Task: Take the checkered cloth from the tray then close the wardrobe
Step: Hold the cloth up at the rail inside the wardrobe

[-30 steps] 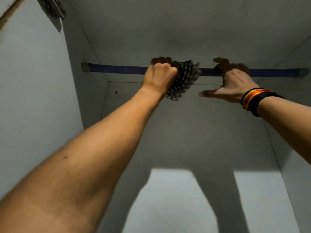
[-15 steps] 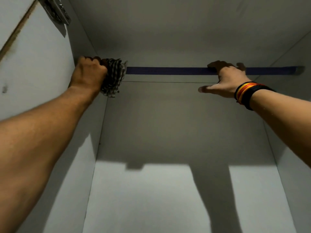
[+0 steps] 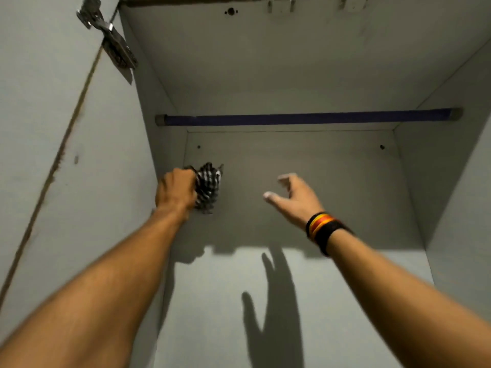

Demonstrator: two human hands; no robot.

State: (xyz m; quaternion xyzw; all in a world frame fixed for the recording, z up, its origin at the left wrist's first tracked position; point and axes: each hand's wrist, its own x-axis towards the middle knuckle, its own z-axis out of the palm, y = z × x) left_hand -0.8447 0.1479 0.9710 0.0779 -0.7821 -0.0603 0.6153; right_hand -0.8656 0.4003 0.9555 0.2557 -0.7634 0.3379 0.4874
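Nearest the camera, two bare forearms reach into the wardrobe (image 3: 265,75), well below its hanging rail (image 3: 305,120). The left hand (image 3: 175,191) is clenched in a fist around the checkered cloth (image 3: 208,188), which sits bunched into a tight wad below the rail's left end, close to the left side wall; crumpling it this way seems meant to keep the loose fabric from trailing or catching as it comes out. The cloth looks thin and soft, with a fine black-and-white check and ragged folds sticking out past the knuckles. The right hand (image 3: 295,197) holds nothing: its fingers are spread and slightly curled, thumb out, below the middle of the rail, likely free to go for a door. A striped wristband (image 3: 322,229) in black, red and yellow circles that wrist. No tray is in view.

Farther in, the back panel and side walls are flat, matte, pale grey board with small drilled holes. The rail is a straight round bar, dark blue, capped in grey at each end. Above and left of it, a metal hinge (image 3: 111,46) is fixed to the wall edge, so the closing step is probably still to do.
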